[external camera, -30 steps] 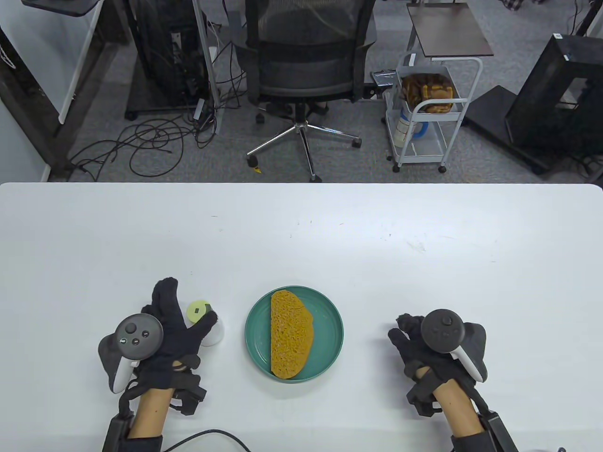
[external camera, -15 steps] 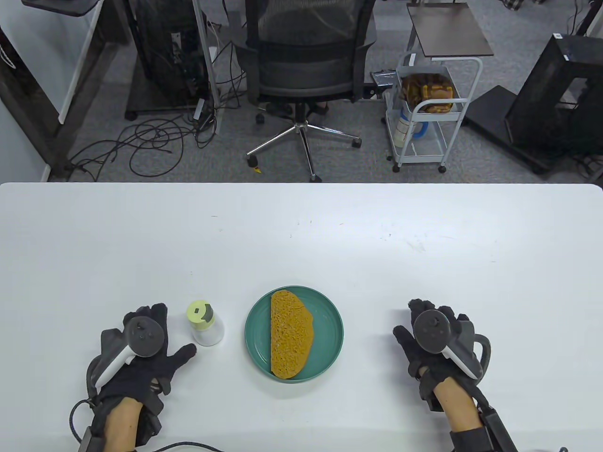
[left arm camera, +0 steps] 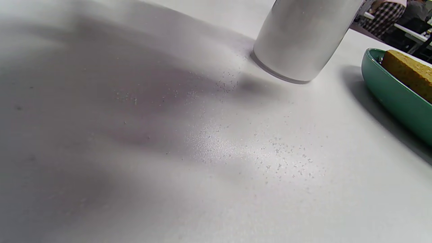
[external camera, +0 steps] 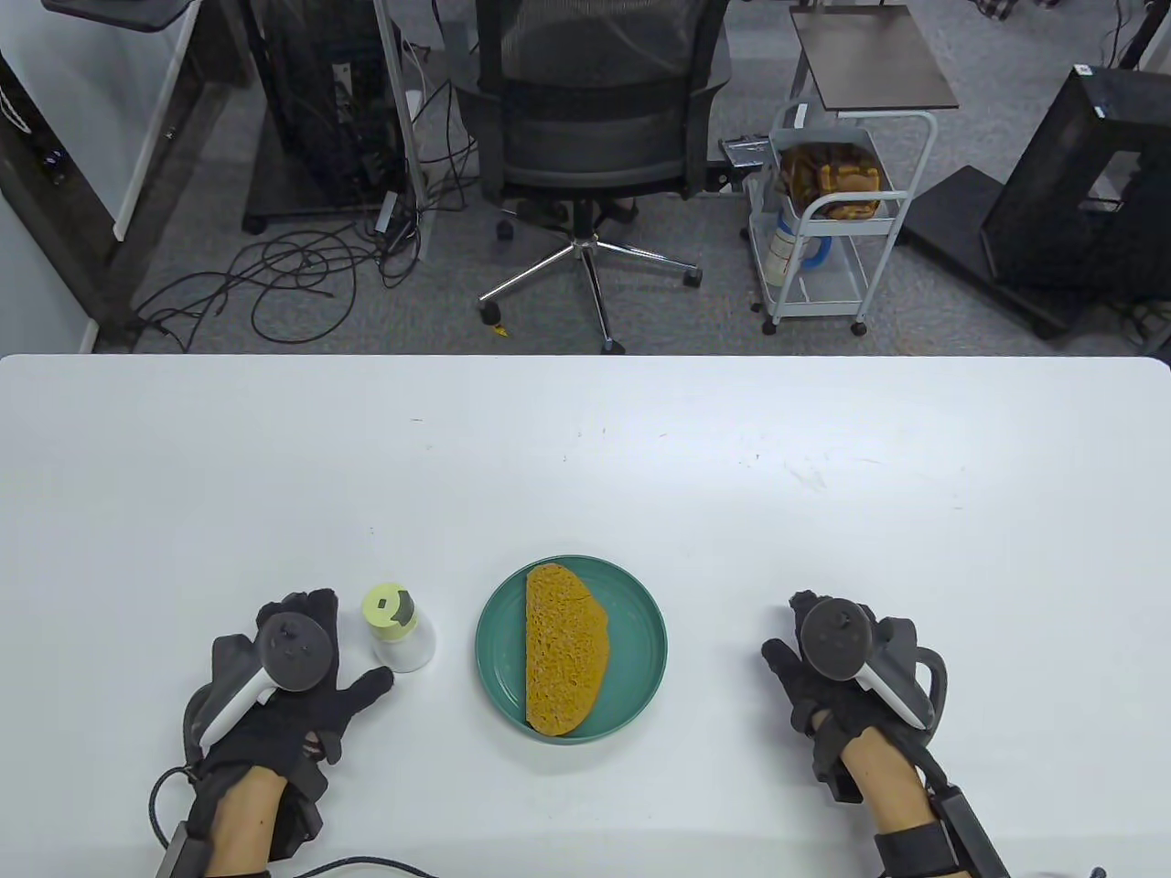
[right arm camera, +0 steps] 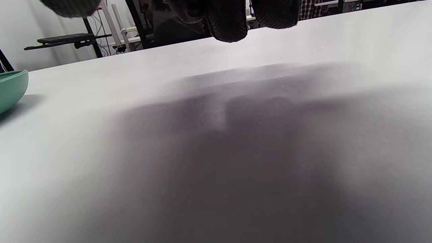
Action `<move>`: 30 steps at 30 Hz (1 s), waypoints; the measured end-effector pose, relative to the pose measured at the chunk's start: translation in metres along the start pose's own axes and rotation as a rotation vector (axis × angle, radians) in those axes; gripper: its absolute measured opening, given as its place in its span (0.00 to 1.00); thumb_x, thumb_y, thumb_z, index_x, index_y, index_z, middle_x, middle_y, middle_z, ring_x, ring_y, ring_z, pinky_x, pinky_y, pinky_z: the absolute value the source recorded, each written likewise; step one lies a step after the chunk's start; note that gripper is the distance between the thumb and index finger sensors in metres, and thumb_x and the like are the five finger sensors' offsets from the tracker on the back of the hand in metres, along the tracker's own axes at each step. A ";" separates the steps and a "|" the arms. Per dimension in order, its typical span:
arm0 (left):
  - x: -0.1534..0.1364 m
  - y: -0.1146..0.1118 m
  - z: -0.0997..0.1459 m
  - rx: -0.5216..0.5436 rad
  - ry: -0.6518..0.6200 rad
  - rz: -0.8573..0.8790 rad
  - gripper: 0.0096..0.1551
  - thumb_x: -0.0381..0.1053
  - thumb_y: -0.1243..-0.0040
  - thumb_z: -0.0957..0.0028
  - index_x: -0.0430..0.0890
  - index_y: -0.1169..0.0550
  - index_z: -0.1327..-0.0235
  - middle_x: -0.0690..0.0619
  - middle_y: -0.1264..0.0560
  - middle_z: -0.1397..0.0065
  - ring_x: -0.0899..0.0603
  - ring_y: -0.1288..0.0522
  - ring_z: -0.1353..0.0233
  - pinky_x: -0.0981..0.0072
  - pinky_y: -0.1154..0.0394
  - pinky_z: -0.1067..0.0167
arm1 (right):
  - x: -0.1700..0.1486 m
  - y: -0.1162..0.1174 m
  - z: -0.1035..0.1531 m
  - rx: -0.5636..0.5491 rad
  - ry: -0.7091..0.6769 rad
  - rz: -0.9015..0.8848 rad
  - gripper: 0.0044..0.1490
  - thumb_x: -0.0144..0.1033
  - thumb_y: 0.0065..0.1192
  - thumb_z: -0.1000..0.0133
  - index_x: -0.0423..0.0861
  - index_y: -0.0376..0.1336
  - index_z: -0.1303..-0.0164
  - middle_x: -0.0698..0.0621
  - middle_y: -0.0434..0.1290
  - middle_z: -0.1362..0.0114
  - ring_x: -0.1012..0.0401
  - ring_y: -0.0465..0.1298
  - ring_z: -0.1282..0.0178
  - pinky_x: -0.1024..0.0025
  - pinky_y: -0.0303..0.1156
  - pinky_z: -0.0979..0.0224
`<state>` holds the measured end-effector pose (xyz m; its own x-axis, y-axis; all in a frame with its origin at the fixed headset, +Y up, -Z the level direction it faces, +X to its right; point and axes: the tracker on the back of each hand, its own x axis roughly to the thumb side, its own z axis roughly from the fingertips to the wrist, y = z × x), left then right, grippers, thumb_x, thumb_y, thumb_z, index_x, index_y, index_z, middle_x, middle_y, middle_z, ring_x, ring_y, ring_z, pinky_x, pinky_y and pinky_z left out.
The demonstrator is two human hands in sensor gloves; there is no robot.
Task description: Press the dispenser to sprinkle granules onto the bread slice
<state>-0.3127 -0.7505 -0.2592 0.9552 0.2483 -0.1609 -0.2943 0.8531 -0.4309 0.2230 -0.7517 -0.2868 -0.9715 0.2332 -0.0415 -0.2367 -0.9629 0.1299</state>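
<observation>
Table view: white shaker (external camera: 401, 629) with pale green top stands upright on surface (external camera: 585, 439), just left of green plate (external camera: 640, 631). Bread slice (external camera: 565, 649) lies on plate. Left hand (external camera: 297, 709) flat beside shaker, grip loose, thumb tip almost at its base. Right hand (external camera: 846, 681) rests right of plate, well apart, grip loose, holds nothing.

Left wrist view: shaker bottom (left arm camera: 300, 37), tiny grains (left arm camera: 280, 158) scattered on surface, plate edge (left arm camera: 391, 91).

Right wrist view: fingertips (right arm camera: 227, 23) above bare surface.

An office or lab workspace: beyond the far edge of the white table (external camera: 585, 439) lie grey carpet, a mesh office chair (external camera: 585, 119), tangled floor cables (external camera: 293, 274), black computer towers (external camera: 1089, 183), a wheeled white cart (external camera: 823, 229) and desk frames.
</observation>
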 end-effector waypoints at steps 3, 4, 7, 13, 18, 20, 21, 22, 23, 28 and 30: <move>-0.002 -0.001 -0.003 0.005 0.001 0.016 0.69 0.81 0.55 0.59 0.55 0.77 0.26 0.49 0.78 0.16 0.39 0.81 0.15 0.34 0.84 0.29 | 0.001 0.003 -0.002 0.015 -0.003 0.007 0.46 0.54 0.55 0.49 0.41 0.51 0.26 0.35 0.59 0.19 0.30 0.54 0.20 0.22 0.40 0.25; -0.003 -0.001 -0.003 0.009 -0.002 0.025 0.69 0.81 0.55 0.58 0.55 0.77 0.27 0.49 0.78 0.16 0.39 0.81 0.15 0.34 0.84 0.29 | 0.001 0.004 -0.002 0.021 -0.005 0.008 0.46 0.54 0.55 0.49 0.41 0.51 0.26 0.35 0.59 0.19 0.30 0.54 0.20 0.22 0.40 0.25; -0.003 -0.001 -0.004 0.026 -0.017 0.041 0.69 0.81 0.55 0.58 0.55 0.77 0.26 0.49 0.78 0.16 0.39 0.81 0.15 0.34 0.84 0.29 | 0.002 0.004 -0.001 0.022 -0.007 0.008 0.46 0.54 0.55 0.49 0.40 0.51 0.26 0.35 0.59 0.19 0.30 0.54 0.20 0.22 0.40 0.25; -0.002 -0.004 -0.006 0.019 -0.031 0.038 0.68 0.81 0.55 0.58 0.55 0.77 0.26 0.49 0.78 0.15 0.39 0.80 0.14 0.34 0.83 0.29 | 0.005 0.006 -0.001 0.038 -0.023 0.007 0.45 0.53 0.55 0.48 0.40 0.51 0.26 0.35 0.59 0.19 0.30 0.54 0.20 0.22 0.40 0.25; -0.001 -0.004 -0.007 0.016 -0.041 0.045 0.68 0.80 0.55 0.57 0.56 0.77 0.26 0.49 0.77 0.15 0.39 0.80 0.14 0.34 0.84 0.29 | 0.005 0.006 -0.001 0.042 -0.022 0.001 0.45 0.53 0.55 0.48 0.40 0.51 0.26 0.35 0.59 0.19 0.30 0.54 0.20 0.22 0.40 0.25; -0.001 -0.005 -0.007 0.018 -0.047 0.048 0.68 0.80 0.55 0.57 0.56 0.77 0.26 0.49 0.77 0.15 0.39 0.80 0.14 0.34 0.84 0.29 | 0.005 0.006 0.000 0.043 -0.020 0.001 0.45 0.53 0.55 0.48 0.40 0.51 0.27 0.35 0.59 0.19 0.30 0.54 0.20 0.22 0.40 0.25; -0.001 -0.005 -0.007 0.017 -0.049 0.049 0.68 0.80 0.55 0.57 0.56 0.77 0.26 0.49 0.77 0.15 0.39 0.80 0.14 0.34 0.84 0.29 | 0.005 0.006 0.000 0.044 -0.019 0.002 0.45 0.53 0.55 0.48 0.40 0.51 0.26 0.35 0.59 0.19 0.30 0.54 0.20 0.22 0.40 0.25; -0.001 -0.005 -0.007 0.014 -0.049 0.049 0.68 0.80 0.55 0.57 0.56 0.77 0.26 0.49 0.77 0.15 0.39 0.80 0.14 0.34 0.84 0.29 | 0.006 0.005 0.000 0.046 -0.019 0.001 0.45 0.53 0.55 0.48 0.40 0.51 0.27 0.35 0.59 0.19 0.30 0.54 0.20 0.22 0.40 0.25; -0.001 -0.005 -0.007 0.013 -0.052 0.049 0.68 0.80 0.55 0.57 0.56 0.77 0.27 0.49 0.77 0.15 0.39 0.80 0.14 0.34 0.84 0.29 | 0.006 0.006 0.000 0.047 -0.019 0.001 0.45 0.53 0.55 0.48 0.40 0.51 0.27 0.35 0.59 0.19 0.30 0.55 0.20 0.22 0.40 0.25; 0.000 -0.005 -0.007 0.010 -0.059 0.056 0.68 0.80 0.55 0.57 0.56 0.77 0.27 0.49 0.77 0.15 0.39 0.80 0.14 0.34 0.84 0.29 | 0.006 0.005 0.001 0.053 -0.018 0.009 0.45 0.53 0.55 0.48 0.40 0.52 0.27 0.34 0.59 0.19 0.30 0.55 0.20 0.22 0.40 0.25; 0.001 -0.006 -0.007 0.008 -0.063 0.056 0.68 0.80 0.56 0.57 0.56 0.77 0.26 0.49 0.77 0.15 0.39 0.80 0.14 0.34 0.84 0.29 | 0.006 0.006 0.001 0.056 -0.017 0.009 0.45 0.53 0.55 0.48 0.40 0.52 0.27 0.34 0.59 0.19 0.30 0.55 0.20 0.23 0.40 0.25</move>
<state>-0.3106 -0.7584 -0.2630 0.9373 0.3239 -0.1287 -0.3475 0.8406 -0.4155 0.2157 -0.7556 -0.2854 -0.9736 0.2270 -0.0231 -0.2273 -0.9559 0.1858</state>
